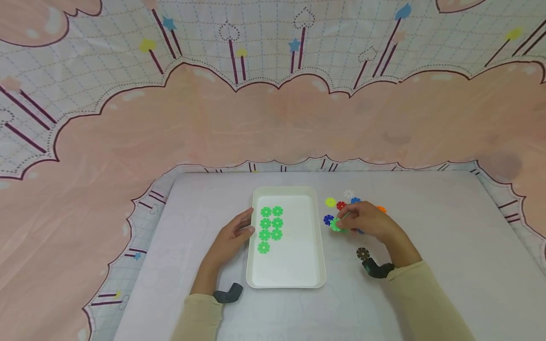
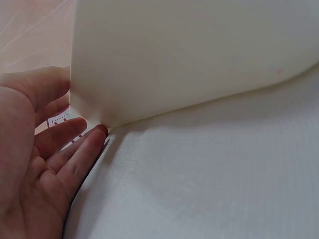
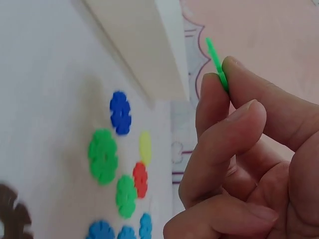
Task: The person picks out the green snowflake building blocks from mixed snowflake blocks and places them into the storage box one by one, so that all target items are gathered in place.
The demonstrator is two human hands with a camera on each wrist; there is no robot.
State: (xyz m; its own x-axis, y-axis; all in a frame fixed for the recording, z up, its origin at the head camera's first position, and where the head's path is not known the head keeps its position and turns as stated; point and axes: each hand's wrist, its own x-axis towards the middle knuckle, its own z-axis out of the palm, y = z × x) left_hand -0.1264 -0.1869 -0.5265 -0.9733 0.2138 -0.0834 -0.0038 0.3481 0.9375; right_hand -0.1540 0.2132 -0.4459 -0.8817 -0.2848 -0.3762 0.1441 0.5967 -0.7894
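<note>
My right hand (image 1: 368, 219) pinches a green snowflake disc (image 1: 336, 224) between thumb and finger, raised above the table to the right of the tray. In the right wrist view this green disc (image 3: 217, 65) shows edge-on at the fingertips. A white rectangular tray (image 1: 294, 279) holds several green discs (image 1: 264, 247) lying flat in two columns at its left. My left hand (image 1: 230, 239) touches the tray's left side, its fingers loosely extended. From the left wrist view, fingertips of that hand (image 2: 65, 159) meet the tray's outer wall (image 2: 174, 59).
Right of the tray lie loose snowflake discs: yellow (image 1: 330, 202), red (image 1: 341, 205), white (image 1: 349, 193), dark blue (image 1: 328, 219) and orange (image 1: 382, 209). Two green discs (image 3: 103, 157) lie among them. A brown disc (image 1: 362, 254) sits nearer the right wrist.
</note>
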